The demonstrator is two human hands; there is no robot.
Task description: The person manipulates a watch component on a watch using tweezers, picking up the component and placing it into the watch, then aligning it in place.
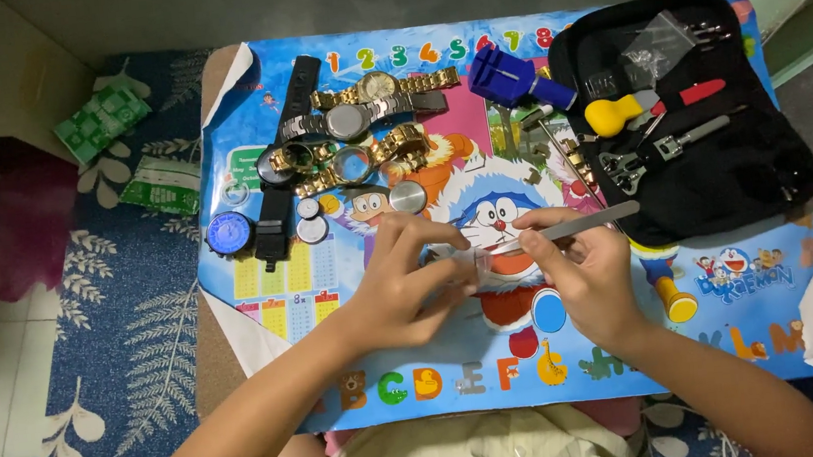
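Note:
My left hand [407,283] pinches a small clear piece [477,256] over the middle of a colourful cartoon mat [762,313]. In my right hand [580,276] I grip metal tweezers [580,226], and their tip touches that piece between my two hands. What the piece is stays too small to tell. Beyond my hands lies a cluster of gold and silver wristwatches [367,128] with a black strap [286,161] beside them.
An open black tool case [768,164] at the right holds a yellow-handled tool [614,114], pliers [663,152] and a red-handled tool. A blue watch tool [511,77] and a round blue disc [228,233] lie on the mat. Green packets [103,119] sit on the patterned rug at the left.

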